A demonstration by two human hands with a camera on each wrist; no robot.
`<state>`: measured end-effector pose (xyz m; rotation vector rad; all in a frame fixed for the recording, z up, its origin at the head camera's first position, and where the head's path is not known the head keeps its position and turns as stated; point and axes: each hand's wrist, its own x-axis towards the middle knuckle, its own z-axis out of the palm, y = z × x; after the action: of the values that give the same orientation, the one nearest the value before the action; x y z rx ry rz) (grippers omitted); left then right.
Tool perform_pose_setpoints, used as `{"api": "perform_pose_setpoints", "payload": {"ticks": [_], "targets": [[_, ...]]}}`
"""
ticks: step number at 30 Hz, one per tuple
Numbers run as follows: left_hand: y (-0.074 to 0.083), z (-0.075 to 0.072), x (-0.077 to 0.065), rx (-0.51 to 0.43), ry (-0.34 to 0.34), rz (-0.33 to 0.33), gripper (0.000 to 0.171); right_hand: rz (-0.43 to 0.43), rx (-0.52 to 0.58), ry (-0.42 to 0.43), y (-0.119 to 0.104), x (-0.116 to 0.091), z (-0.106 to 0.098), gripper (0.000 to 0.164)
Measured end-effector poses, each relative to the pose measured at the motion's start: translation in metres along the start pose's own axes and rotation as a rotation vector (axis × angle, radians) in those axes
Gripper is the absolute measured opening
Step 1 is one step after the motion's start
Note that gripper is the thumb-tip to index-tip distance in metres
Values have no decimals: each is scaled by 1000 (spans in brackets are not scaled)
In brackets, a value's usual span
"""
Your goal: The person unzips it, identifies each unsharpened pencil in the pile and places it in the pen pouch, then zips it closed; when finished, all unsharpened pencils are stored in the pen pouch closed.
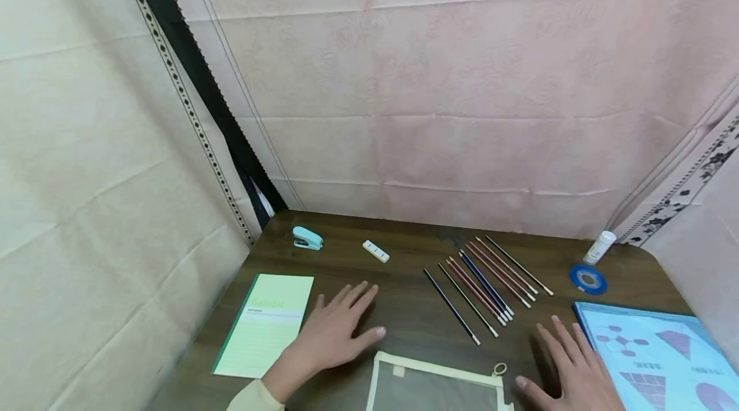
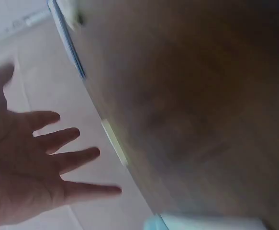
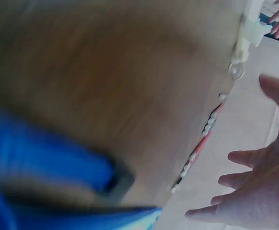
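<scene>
My left hand [image 1: 335, 333] is spread with straight fingers over the table, at the right edge of a pale green notebook [image 1: 268, 327]. In the left wrist view the left hand [image 2: 29, 163] holds nothing. My right hand [image 1: 577, 369] is also spread, beside the left edge of a blue folder with printed charts [image 1: 664, 353]; its palm in the right wrist view holds nothing. Between the hands lies a mesh zipper pouch [image 1: 439, 392] with a cream border, cut off by the frame's bottom. Beyond it several pencils [image 1: 485, 286] lie slanted in a loose row.
At the back left sit a light blue stapler [image 1: 308, 238] and a small white eraser [image 1: 376, 251]. A white glue stick [image 1: 600, 247] and a roll of blue tape [image 1: 588, 279] lie at the back right. Pale cloth [image 1: 450, 90] hangs behind the brown table [image 1: 398, 308].
</scene>
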<state>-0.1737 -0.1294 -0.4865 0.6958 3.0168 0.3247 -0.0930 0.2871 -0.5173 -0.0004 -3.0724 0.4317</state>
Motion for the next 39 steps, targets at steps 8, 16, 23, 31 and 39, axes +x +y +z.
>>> {"api": "perform_pose_setpoints", "payload": {"ticks": [8, 16, 23, 31, 39], "targets": [[69, 7, 39, -208, 30, 220, 47, 202, 224, -298, -16, 13, -5, 77], [145, 30, 68, -255, -77, 204, 16, 259, 252, -375, -24, 9, 7, 59], [175, 46, 77, -143, -101, 214, 13, 232, 240, -399, -31, 11, 15, 60], [184, 57, 83, -98, -89, 284, 9, 206, 230, -377, -38, 12, 17, 53], [187, 61, 83, -84, -64, 334, 8, 206, 229, -376, -37, 13, 18, 50]]}}
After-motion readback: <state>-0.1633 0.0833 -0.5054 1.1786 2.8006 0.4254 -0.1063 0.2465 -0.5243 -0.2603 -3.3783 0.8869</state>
